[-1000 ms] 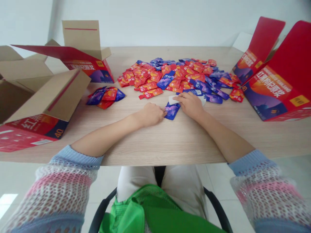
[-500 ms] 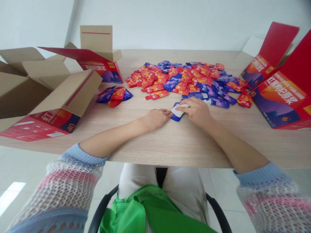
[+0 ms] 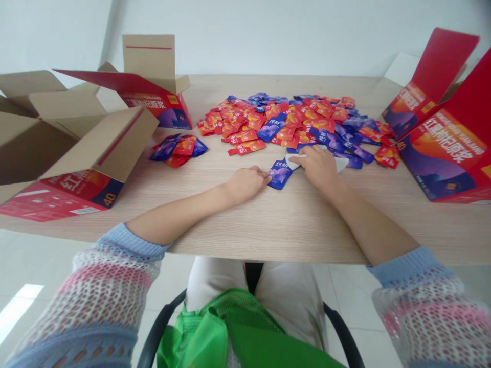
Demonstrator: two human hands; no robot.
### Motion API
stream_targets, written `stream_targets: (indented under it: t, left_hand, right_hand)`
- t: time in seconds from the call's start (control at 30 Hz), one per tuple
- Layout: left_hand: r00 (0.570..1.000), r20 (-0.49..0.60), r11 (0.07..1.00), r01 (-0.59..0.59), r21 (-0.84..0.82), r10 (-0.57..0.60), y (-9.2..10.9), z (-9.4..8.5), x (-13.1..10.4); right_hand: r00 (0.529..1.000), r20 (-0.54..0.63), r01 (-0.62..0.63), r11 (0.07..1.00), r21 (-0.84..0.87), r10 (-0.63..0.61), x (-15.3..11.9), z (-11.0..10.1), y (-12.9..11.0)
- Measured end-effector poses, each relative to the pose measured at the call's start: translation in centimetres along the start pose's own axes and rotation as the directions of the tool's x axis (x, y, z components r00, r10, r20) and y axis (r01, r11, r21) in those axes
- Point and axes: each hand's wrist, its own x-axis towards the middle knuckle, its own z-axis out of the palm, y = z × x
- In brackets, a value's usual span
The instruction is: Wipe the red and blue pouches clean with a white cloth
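Note:
A blue-purple sachet (image 3: 280, 174) lies flat on the table in front of me. The fingertips of my left hand (image 3: 250, 184), close together, press on its left edge. My right hand (image 3: 318, 166) is closed on a white wipe (image 3: 341, 163), likely tissue or cloth, whose front end touches the sachet's upper right and whose tail sticks out past the hand. Just beyond the hands spreads a heap of red sachets (image 3: 245, 147) and blue sachets (image 3: 271, 127). Part of the heap is hidden behind my right hand.
A small pile of sachets (image 3: 184, 145) lies at left. Beside it stand an open carton (image 3: 88, 186) and another open red carton (image 3: 169, 107) behind. Two red and blue boxes (image 3: 441, 153) stand open at right. The table's front edge (image 3: 268, 258) runs above my lap.
My right hand has drawn the white wipe rightward and slightly back, uncovering the sachet's printed face. My left hand stays at the sachet's left edge. The view has shifted slightly.

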Motion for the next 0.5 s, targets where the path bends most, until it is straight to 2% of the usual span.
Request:
stream_targets:
  t: [0.1,0.2,0.33,0.5]
  left_hand:
    - [0.998,-0.018,0.998,0.065,-0.004,-0.065,0.4,0.4,0.2]
    - [0.993,-0.052,0.994,0.11,-0.016,-0.111,0.9,0.7,0.4]
    - [0.988,-0.101,0.993,0.117,-0.008,-0.117,1.3,1.3,0.5]
    - [0.984,-0.155,0.996,0.081,-0.021,-0.084,0.7,1.7,0.8]
  right_hand:
    - [0.996,-0.087,0.004,0.999,0.039,0.0,-0.2,-0.3,1.2]
    - [0.983,-0.181,0.032,0.996,0.085,-0.016,-0.4,-1.6,1.3]
    - [0.964,-0.24,0.145,0.984,0.104,-0.117,-0.8,-2.8,-0.5]
    - [0.927,-0.198,0.336,0.939,0.066,-0.318,-0.9,-1.8,-3.1]
